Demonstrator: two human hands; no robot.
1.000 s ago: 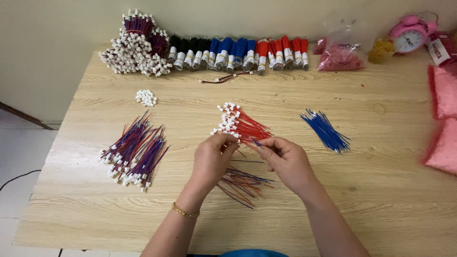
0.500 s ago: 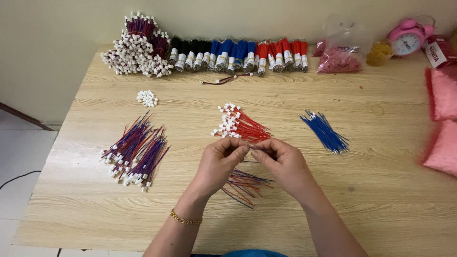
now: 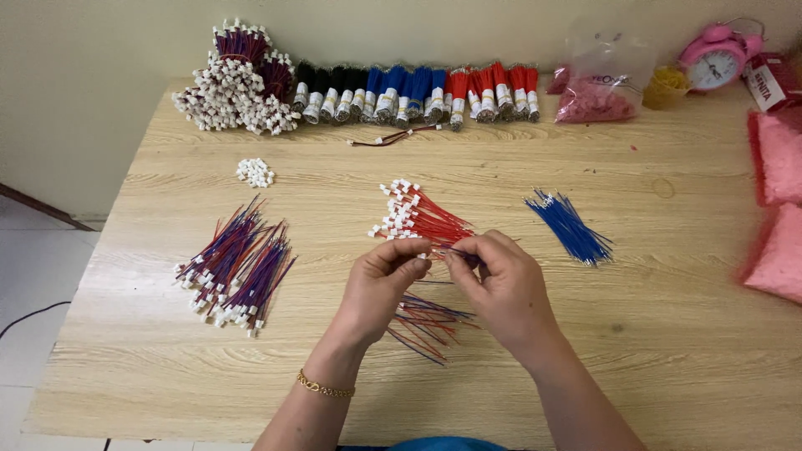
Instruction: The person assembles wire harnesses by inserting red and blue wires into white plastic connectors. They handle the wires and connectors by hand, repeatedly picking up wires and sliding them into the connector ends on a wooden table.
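Note:
Over the middle of the wooden table (image 3: 351, 367), my left hand (image 3: 380, 284) pinches a small white connector with a red wire. My right hand (image 3: 501, 284) pinches a thin blue wire whose tip meets the connector. Just beyond my fingers lies a fan of red wires with white connectors (image 3: 418, 215). Under my hands sits a loose pile of joined red-and-blue wires (image 3: 426, 321). Bare blue wires (image 3: 570, 227) lie to the right of my right hand.
A heap of finished red-and-blue wires (image 3: 234, 263) lies at the left, with loose white connectors (image 3: 255, 172) behind it. Wire bundles (image 3: 376, 88) line the back edge. Pink bags (image 3: 781, 200) and a pink alarm clock (image 3: 717, 60) stand at the right.
Both hands have drawn slightly closer together, the blue wire's tip now at the connector. The piles on the table have not moved.

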